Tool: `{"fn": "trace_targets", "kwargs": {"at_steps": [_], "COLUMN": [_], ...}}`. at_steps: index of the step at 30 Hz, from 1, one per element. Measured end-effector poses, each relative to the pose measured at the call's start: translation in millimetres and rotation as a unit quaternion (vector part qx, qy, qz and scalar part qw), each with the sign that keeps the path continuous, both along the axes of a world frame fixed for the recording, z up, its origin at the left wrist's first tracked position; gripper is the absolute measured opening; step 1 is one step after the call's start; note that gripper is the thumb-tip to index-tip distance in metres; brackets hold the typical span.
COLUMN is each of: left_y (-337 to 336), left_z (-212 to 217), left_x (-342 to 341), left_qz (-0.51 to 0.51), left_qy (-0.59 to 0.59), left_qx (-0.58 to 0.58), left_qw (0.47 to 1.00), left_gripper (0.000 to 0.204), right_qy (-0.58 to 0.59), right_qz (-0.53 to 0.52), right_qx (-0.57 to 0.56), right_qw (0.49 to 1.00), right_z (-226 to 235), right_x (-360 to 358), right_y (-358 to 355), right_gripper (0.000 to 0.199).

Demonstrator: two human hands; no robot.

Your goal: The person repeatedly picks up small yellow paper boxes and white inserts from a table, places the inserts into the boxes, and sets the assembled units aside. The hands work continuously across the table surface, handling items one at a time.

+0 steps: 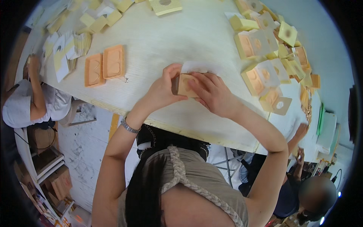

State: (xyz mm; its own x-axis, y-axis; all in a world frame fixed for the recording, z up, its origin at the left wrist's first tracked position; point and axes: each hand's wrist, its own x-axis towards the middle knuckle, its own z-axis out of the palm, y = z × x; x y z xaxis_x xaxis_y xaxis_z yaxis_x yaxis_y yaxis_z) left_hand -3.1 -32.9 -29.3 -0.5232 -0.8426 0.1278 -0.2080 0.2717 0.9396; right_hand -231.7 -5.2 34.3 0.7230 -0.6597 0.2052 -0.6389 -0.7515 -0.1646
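Observation:
Near the table's front edge, a small carton [175,85] is held between my two hands, its white lid flap [194,67] standing up on the far side. A peach tray insert [185,85] shows at the carton's opening. My left hand [163,87] is curved round the left side, thumb toward me and fingers at the far edge. Over the insert lies my right hand [215,92], its fingers bent on the peach surface and gripping the right side. The hand hides much of the insert. To the left lie two peach trays [113,62] side by side.
Open yellow cartons with peach inserts [254,80] crowd the table's right side. Folded flat cartons [68,49] are stacked at the left, with more at the far edge [165,6]. A co-worker's arm [36,89] is at left; another person [298,189] sits at lower right.

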Motion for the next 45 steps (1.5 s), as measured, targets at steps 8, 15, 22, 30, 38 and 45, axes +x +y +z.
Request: {"fn": "trace_targets", "kwargs": {"at_steps": [8,15,22,30,38,45], "left_y": [3.1,1.8,2.8,6.8,11.1,12.1], "left_z": [2.6,2.3,6.3,0.1,6.4,0.6], "left_x": [0.5,-1.2,-2.7,-6.5,-7.8,-7.3], "left_qz": [0.014,0.026,0.04,0.06,0.091,0.088], "left_qy": [-0.04,-0.082,-0.093,-0.083,-0.108,-0.137], "left_qx": [-0.012,-0.022,-0.052,-0.066,-0.052,-0.095], "left_qw": [0.999,0.996,0.993,0.993,0.989,0.982], "left_gripper": [0.097,0.097,0.095,0.093,0.083,0.09], "right_qy": [0.082,0.009,-0.033,0.068,-0.112,0.076], "right_qz": [-0.134,0.031,0.065,-0.149,-0.309,-0.212], "right_qx": [-0.032,-0.075,-0.032,-0.198,-0.002,-0.128], "right_qw": [0.987,0.997,0.997,0.966,0.944,0.966], "right_z": [18.7,16.4,7.6,6.2,1.3,-7.9], "right_x": [4.2,-17.3,-25.7,-4.3,16.4,13.6], "right_y": [14.9,0.5,-8.2,11.4,10.0,-3.6], "right_gripper": [0.044,0.025,0.025,0.028,0.029,0.022]}}
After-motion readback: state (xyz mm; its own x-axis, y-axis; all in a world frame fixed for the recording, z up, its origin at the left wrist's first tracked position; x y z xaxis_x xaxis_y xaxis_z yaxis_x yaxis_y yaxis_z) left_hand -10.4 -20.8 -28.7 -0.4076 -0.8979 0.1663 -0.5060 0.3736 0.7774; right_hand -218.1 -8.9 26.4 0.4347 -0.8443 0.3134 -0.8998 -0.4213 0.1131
